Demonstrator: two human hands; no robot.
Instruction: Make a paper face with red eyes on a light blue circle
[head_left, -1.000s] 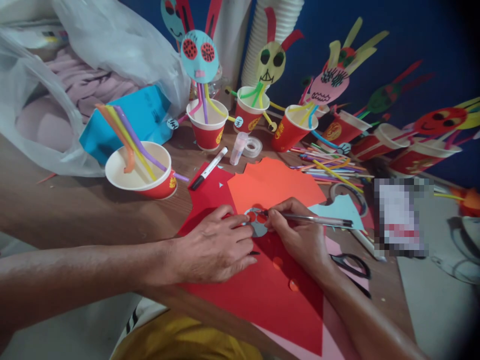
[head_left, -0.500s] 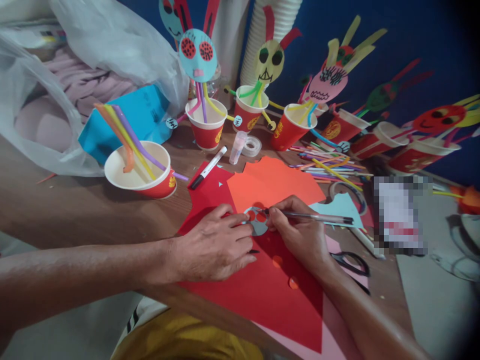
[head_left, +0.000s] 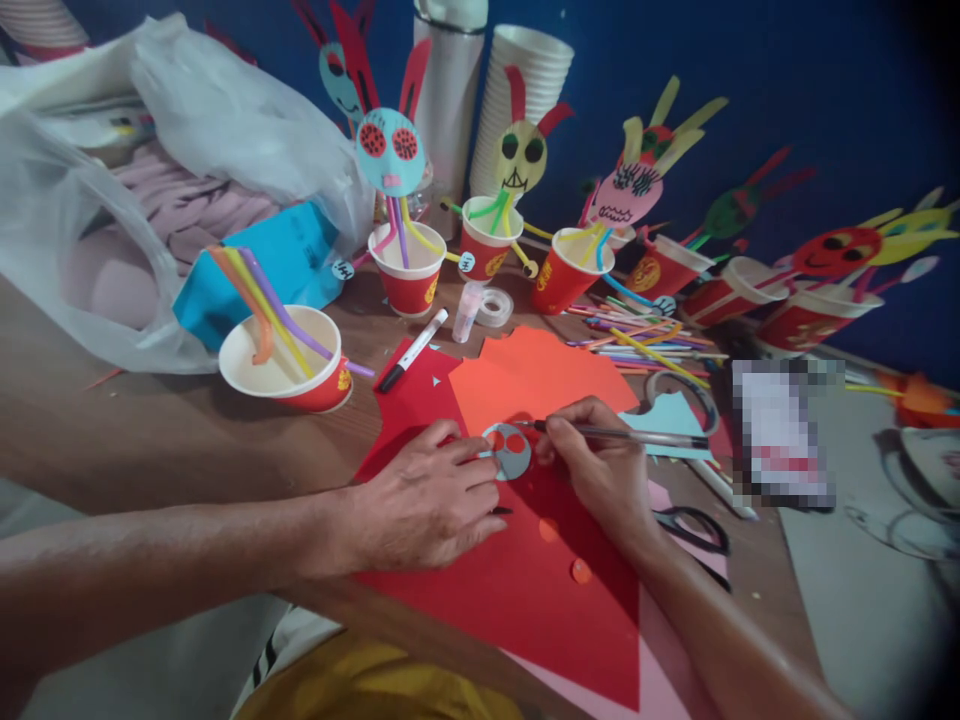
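My right hand (head_left: 600, 470) is closed around a pen (head_left: 637, 436), its tip just off the upper right edge of a small grey-blue paper circle (head_left: 514, 462). Two red-orange dots sit on that circle like eyes. My left hand (head_left: 439, 495) lies flat with fingers stretched out, its fingertips resting on the circle's left side. Beneath both is a large red sheet (head_left: 555, 620), with an orange sheet (head_left: 547, 375) overlapping it behind. Two small orange discs (head_left: 580, 571) lie on the red sheet. Something dark and pointed shows under my left fingers.
A cup with straws (head_left: 281, 365) stands at left by a plastic bag (head_left: 247, 110). Several cup puppets (head_left: 409, 275) line the back. A marker (head_left: 414, 350), glue stick (head_left: 467, 312), tape roll (head_left: 495, 307), straw pile (head_left: 652, 340) and scissors (head_left: 694, 530) lie around the paper.
The pen tip has lifted from the circle's top and moved slightly right, uncovering more of the circle. My left hand stays on it. The whole view has tilted up a little.
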